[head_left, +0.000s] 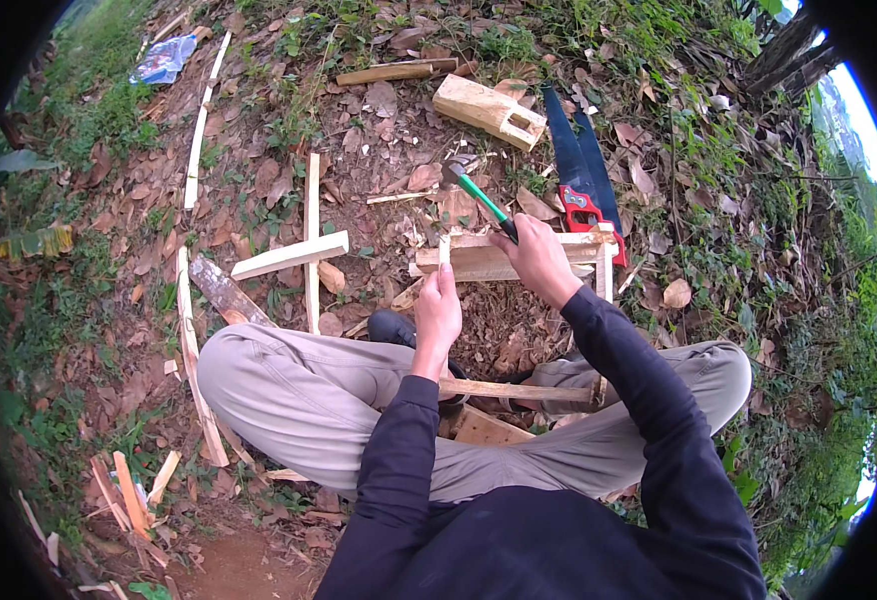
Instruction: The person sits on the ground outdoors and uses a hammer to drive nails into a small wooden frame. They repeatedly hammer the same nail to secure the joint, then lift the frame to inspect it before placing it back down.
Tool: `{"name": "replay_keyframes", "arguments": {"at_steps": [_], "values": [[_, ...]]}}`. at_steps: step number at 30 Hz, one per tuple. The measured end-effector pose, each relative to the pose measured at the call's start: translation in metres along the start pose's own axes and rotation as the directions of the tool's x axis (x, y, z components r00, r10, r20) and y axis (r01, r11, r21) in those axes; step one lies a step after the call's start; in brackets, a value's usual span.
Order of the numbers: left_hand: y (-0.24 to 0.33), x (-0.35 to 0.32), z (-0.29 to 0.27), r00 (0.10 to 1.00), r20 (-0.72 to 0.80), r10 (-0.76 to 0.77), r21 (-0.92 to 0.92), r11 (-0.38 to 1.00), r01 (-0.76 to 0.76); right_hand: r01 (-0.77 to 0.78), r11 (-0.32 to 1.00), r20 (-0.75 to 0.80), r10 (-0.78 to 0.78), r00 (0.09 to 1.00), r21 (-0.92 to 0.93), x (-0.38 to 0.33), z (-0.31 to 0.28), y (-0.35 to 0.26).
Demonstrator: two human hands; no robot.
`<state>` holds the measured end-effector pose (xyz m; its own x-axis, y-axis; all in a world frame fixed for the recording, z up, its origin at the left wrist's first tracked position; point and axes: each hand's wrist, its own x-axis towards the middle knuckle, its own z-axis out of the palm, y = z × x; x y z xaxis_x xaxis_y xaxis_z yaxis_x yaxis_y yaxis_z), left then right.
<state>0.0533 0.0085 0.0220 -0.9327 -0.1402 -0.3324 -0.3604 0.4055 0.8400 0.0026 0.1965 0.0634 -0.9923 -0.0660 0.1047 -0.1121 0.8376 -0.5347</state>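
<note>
My right hand (542, 258) is closed round the green handle of a hammer (483, 198). The hammer's dark head points up and left, over the leaves beyond a wooden frame (521, 390). This frame of pale strips lies across my lap and between my crossed legs. At its far left corner my left hand (439, 312) grips an upright wooden strip (445, 249), thumb along it. Thicker wooden pieces (479, 262) lie under the frame's far side, partly hidden by my right hand. Whether a nail is at the corner is too small to tell.
Two saws (582, 205) with red handles lie beyond my right hand, near a wooden block (489, 108) with a cut slot. To the left are crossed wooden pieces (311, 250), long strips (199, 130), wood scraps (129, 490) and a plastic bag (166, 60). Leaves cover the ground.
</note>
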Motion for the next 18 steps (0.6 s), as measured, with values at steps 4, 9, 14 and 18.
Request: {"name": "replay_keyframes", "arguments": {"at_steps": [4, 9, 14, 18], "values": [[0.001, 0.003, -0.003, 0.994, 0.078, -0.074, -0.036, 0.996, 0.077, 0.045, 0.999, -0.022, -0.045, 0.999, -0.002, 0.004, -0.004, -0.002], [0.000, -0.004, 0.000, 1.000, 0.006, 0.002, -0.097, 0.995, -0.002, -0.009, 1.000, 0.074, 0.011, 0.997, -0.029, 0.003, -0.008, -0.003], [0.005, -0.007, -0.005, 0.999, 0.030, -0.019, -0.144, 0.989, 0.023, -0.072, 0.995, -0.055, 0.076, 0.996, 0.071, 0.006, -0.007, -0.025], [0.008, -0.008, -0.009, 0.994, 0.083, -0.065, -0.151, 0.986, 0.077, -0.176, 0.938, -0.066, 0.204, 0.977, 0.300, 0.010, -0.007, -0.073]]}}
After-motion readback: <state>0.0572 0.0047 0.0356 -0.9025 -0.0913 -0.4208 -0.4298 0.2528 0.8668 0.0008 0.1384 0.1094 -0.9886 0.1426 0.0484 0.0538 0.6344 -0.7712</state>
